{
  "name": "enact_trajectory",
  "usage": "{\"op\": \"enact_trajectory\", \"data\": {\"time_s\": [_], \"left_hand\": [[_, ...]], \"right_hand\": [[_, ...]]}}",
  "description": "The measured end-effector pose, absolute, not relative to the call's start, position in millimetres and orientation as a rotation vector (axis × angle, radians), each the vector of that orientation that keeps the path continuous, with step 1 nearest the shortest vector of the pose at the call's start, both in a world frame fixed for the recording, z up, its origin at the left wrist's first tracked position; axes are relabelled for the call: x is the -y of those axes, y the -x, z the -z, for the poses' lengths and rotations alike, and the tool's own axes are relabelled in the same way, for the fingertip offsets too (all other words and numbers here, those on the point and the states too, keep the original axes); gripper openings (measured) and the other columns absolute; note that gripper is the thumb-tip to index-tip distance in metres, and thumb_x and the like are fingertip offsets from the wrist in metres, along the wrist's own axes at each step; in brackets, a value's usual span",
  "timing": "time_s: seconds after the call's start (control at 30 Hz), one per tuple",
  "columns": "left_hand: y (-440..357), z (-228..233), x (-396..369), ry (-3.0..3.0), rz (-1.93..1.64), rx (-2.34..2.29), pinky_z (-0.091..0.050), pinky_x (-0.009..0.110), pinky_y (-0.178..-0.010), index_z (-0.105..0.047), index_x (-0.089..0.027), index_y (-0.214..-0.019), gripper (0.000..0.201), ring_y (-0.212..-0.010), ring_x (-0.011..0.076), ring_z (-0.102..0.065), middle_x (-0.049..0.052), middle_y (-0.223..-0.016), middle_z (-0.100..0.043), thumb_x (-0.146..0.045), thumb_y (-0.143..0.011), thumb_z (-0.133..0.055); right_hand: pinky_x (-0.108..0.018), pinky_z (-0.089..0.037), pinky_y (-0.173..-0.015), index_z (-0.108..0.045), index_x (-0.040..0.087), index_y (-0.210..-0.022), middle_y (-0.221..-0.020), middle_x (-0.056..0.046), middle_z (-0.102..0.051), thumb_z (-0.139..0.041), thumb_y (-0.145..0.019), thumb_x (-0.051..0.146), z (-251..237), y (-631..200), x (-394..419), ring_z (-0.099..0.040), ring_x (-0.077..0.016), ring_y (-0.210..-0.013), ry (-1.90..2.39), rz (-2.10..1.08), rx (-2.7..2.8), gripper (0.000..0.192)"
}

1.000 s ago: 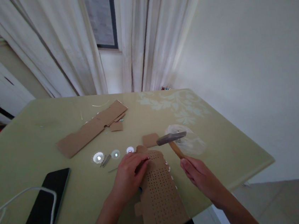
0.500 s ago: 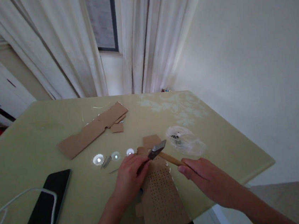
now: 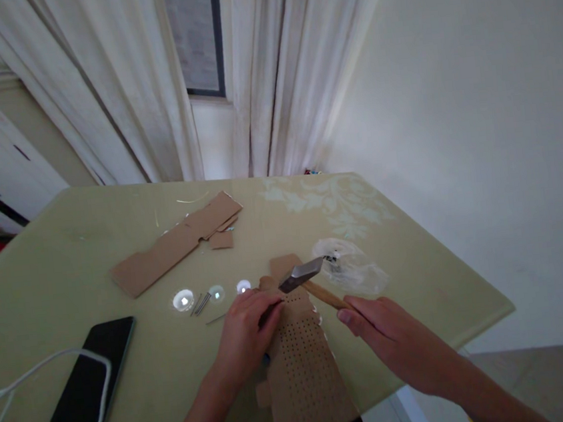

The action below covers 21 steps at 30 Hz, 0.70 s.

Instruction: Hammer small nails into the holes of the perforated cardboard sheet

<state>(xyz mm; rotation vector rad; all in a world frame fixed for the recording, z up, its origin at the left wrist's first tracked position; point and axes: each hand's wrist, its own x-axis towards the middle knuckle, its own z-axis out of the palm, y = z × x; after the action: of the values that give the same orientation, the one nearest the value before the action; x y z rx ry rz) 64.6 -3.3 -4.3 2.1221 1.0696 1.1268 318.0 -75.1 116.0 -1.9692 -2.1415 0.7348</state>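
My right hand (image 3: 379,325) is closed round the wooden handle of a hammer (image 3: 302,274). Its metal head hangs just above and beside the fingertips of my left hand (image 3: 248,325). That hand rests at the upper left edge of a brown cardboard piece (image 3: 303,370) punched with rows of small holes. Thumb and fingers are pinched together over the holes near its top; what they hold is too small and hidden to make out. Left of this hand lie several thin metal nails (image 3: 202,304) and a longer thin rod (image 3: 216,318).
Shiny round discs (image 3: 183,300) lie by the nails. A clear plastic bag (image 3: 350,267) with small dark pieces sits to the right. Cardboard strips (image 3: 179,245) lie further back. A black phone (image 3: 86,389) with a white cable (image 3: 108,370) across it is at left.
The hammer head has lifted slightly and shifted right, away from my left fingertips. My left hand and the cardboard stay nearly where they were.
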Motion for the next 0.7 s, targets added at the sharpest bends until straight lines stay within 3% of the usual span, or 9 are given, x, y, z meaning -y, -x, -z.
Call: {"op": "enact_trajectory", "data": {"time_s": [0.5, 0.7], "left_hand": [[-64.6, 2.3, 4.0, -2.074, -1.05, -1.114, -0.054, 0.038, -0.083, -0.079, -0.024, -0.103, 0.013, -0.088, 0.0245, -0.07, 0.003, -0.096, -0.081, -0.024, -0.102, -0.066], [-65.4, 4.3, 4.4, -2.051, -1.06, -1.099, -0.055, 0.041, -0.092, -0.078, -0.025, -0.104, 0.015, -0.094, 0.0239, -0.071, 0.004, -0.1, -0.081, -0.026, -0.104, -0.064]], "right_hand": [[-0.036, -0.041, -0.075, -0.057, 0.024, -0.083, -0.08, -0.003, -0.065, -0.035, -0.115, 0.051, -113.3, -315.4, 76.8, -0.063, -0.0244, -0.081, 2.042, -0.8, 2.19, 0.047], [-0.034, -0.041, -0.071, -0.059, 0.024, -0.082, -0.077, -0.003, -0.066, -0.036, -0.115, 0.051, -109.7, -315.6, 77.5, -0.064, -0.0231, -0.078, 1.993, -0.728, 2.155, 0.048]]}}
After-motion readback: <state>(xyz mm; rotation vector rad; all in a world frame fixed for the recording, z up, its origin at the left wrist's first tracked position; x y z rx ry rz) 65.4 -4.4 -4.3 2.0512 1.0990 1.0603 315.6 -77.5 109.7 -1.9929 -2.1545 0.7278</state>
